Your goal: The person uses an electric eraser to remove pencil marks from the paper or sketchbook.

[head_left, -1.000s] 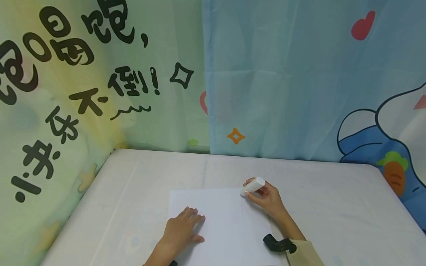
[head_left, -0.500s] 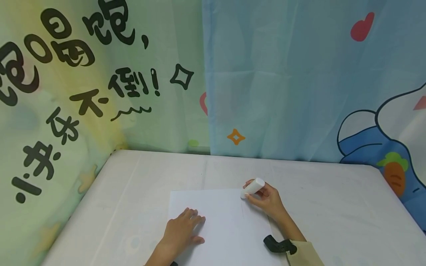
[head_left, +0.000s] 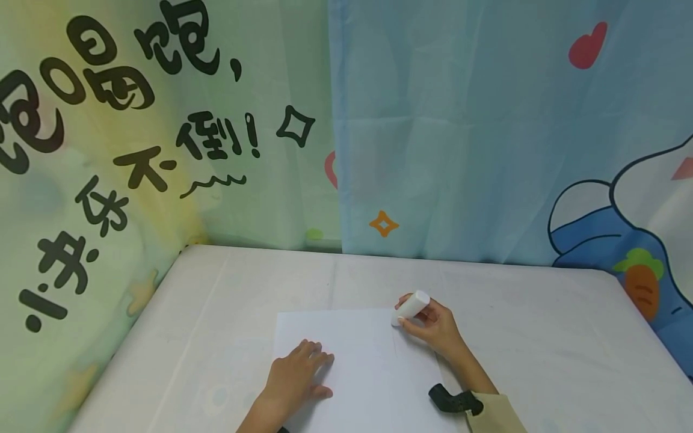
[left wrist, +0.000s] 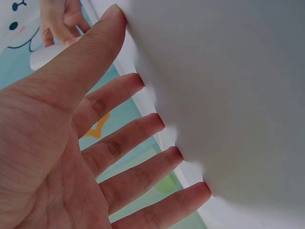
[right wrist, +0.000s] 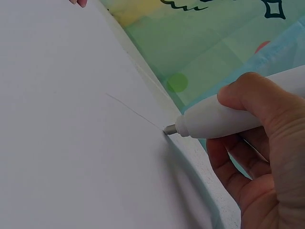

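The head camera looks forward and down at the desk [head_left: 520, 325] from six o'clock. The wrist cameras stand very near the paper [head_left: 363, 361], left facing about one o'clock, right about eleven; all share the pen [head_left: 412, 305].

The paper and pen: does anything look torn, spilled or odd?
I see no tear or spill on the paper. A thin line meets the metal tip of the white pen in the right hand. Only the pen's thickness looks slightly odd, its body far broader than its tip.
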`<state>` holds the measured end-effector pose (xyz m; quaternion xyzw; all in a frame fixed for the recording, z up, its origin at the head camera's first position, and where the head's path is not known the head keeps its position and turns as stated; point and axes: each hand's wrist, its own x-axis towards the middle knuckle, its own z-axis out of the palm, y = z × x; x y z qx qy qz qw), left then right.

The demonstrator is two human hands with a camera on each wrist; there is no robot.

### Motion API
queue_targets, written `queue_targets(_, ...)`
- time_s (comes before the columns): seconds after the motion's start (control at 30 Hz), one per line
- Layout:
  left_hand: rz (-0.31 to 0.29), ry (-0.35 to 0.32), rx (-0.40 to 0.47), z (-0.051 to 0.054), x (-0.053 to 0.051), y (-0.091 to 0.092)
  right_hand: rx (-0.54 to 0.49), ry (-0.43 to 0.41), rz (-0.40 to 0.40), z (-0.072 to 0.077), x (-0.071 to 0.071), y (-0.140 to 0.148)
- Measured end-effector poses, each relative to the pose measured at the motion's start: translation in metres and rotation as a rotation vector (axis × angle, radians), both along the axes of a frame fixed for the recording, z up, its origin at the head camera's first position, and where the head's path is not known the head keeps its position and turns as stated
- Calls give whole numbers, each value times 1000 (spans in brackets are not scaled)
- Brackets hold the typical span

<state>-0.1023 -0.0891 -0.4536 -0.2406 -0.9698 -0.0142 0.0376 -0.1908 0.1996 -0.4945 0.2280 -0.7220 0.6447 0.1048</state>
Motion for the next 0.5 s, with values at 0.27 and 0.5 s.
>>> queue_targets(0.27,2,8,-19,0,1,0,15,5,1,-1,0,1)
queue_targets(0.5,1,0,-9,0,0,1,19,-8,2,0,0,1)
